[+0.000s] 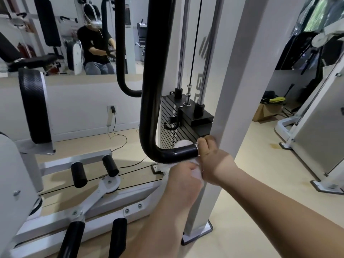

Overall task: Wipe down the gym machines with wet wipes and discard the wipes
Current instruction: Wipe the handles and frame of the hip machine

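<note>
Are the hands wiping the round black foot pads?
No, the left hand and right hand hold the white wipe at the low end of the curved black bar.

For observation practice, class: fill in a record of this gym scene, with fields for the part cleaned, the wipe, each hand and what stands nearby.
part cleaned: black bar, lower end
wipe: white, wrapped round the bar's end
left hand: grips the wipe under the bar
right hand: pinches the wipe at the bar's tip
nearby: weight stack behind the bar; white post beside the right hand
stage: wipe not yet discarded
</note>
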The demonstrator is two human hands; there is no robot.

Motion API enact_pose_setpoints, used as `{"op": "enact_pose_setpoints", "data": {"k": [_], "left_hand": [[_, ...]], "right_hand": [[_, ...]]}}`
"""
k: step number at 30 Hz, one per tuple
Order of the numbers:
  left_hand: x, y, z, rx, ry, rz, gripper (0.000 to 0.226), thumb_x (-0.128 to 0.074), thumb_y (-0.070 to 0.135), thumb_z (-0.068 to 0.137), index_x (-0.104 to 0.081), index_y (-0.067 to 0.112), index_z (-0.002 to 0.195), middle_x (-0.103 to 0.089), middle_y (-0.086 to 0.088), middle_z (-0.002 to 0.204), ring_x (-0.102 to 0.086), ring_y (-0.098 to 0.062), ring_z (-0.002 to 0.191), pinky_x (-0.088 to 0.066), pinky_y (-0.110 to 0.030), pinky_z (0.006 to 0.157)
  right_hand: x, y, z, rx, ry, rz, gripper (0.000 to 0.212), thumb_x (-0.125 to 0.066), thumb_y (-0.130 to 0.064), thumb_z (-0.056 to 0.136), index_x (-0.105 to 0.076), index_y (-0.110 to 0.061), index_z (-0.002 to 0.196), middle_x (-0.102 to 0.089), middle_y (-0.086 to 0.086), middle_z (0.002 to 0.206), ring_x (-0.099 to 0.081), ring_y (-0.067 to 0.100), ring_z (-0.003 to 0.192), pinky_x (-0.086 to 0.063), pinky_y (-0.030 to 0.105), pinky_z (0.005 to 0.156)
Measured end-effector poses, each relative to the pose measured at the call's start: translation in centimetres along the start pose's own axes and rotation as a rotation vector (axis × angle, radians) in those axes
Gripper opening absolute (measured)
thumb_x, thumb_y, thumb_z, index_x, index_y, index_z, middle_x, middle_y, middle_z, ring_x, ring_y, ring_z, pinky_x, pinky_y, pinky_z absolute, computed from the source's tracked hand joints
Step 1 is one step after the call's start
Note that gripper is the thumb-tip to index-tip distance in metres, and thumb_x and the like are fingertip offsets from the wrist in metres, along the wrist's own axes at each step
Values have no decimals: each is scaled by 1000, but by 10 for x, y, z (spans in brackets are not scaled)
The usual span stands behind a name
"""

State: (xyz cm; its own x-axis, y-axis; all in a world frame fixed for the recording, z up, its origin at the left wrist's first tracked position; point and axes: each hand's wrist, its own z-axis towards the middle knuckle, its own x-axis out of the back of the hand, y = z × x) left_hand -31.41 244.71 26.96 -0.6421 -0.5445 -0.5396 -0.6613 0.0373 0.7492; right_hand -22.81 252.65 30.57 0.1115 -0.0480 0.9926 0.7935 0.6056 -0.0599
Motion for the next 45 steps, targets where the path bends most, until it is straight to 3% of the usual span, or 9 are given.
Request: {"op": "enact_pose_setpoints", "data": {"k": [7, 9, 15, 18, 24, 29, 32, 39, 45], "left_hand": [[44, 11, -32, 338, 134, -382, 22, -51, 3, 88, -69, 9, 98, -58, -2, 88, -58, -17, 75, -49, -30, 60], [48, 12, -58, 299, 219, -433, 20, -53, 7, 91, -71, 11, 98, -61, -1, 87, -57, -15, 78, -45, -32, 74], [-8, 54, -128, -630, 256, 229, 24, -52, 16, 103, -61, 29, 85, -70, 16, 74, -67, -1, 78, -51, -17, 67], [-6, 74, -97, -1281, 150, 1098, 36, -45, 8, 96, -63, 25, 122, -70, 4, 118, -64, -19, 115, -55, -36, 96], [0, 38, -36, -715, 253, 2317, 70, -44, 31, 89, -26, 0, 149, -47, -16, 138, -44, -35, 124, -21, -52, 118], [-36, 65, -16, -720, 167, 2183, 37, -26, 33, 106, -54, 20, 126, -58, -5, 98, -62, -29, 94, -47, -45, 80], [-55, 78, -7, -456, 36, 2132, 47, -16, 32, 110, -52, 21, 139, -62, -6, 91, -66, -30, 98, -51, -50, 90], [8, 23, -28, -813, 255, 2195, 68, -43, 34, 88, -30, 6, 149, -45, -12, 131, -43, -33, 116, -30, -48, 109], [-43, 75, 9, -460, 5, 1999, 30, -28, 31, 106, -51, 15, 116, -65, -5, 85, -65, -26, 82, -54, -46, 81]], "right_hand": [[-3, 3, -1, 8, 13, -6, 61, -62, -7, 83, -33, -21, 134, -29, 4, 144, -46, 21, 63, -42, 33, 62], [-5, 3, 1, 9, 25, 7, 64, -63, -5, 81, -33, -22, 134, -30, 4, 144, -50, 22, 67, -45, 34, 63], [10, 21, -4, 142, 85, -30, 48, -59, -35, 100, -36, -30, 141, -40, -7, 149, -66, 29, 87, -47, 33, 69], [9, 34, -5, 192, 221, 138, 35, -67, -32, 96, -58, -31, 130, -60, -14, 133, -69, 26, 99, -52, 29, 75], [-19, 31, -1, 196, 261, 381, 42, -60, -9, 94, -58, -25, 132, -56, -7, 137, -69, 27, 93, -57, 39, 76], [-21, 36, 3, 227, 290, 361, 37, -62, -14, 97, -58, -22, 132, -58, -4, 134, -69, 31, 89, -58, 41, 73], [-20, 36, 1, 263, 317, 398, 34, -66, -13, 95, -60, -19, 128, -61, -5, 127, -69, 26, 90, -59, 45, 74], [-28, 40, 7, 233, 330, 318, 35, -53, -15, 94, -65, -17, 127, -64, -3, 125, -68, 26, 82, -53, 32, 64], [-16, 37, 1, 225, 339, 342, 40, -68, -19, 92, -59, -33, 129, -61, -18, 132, -70, 22, 96, -59, 41, 71]]}}
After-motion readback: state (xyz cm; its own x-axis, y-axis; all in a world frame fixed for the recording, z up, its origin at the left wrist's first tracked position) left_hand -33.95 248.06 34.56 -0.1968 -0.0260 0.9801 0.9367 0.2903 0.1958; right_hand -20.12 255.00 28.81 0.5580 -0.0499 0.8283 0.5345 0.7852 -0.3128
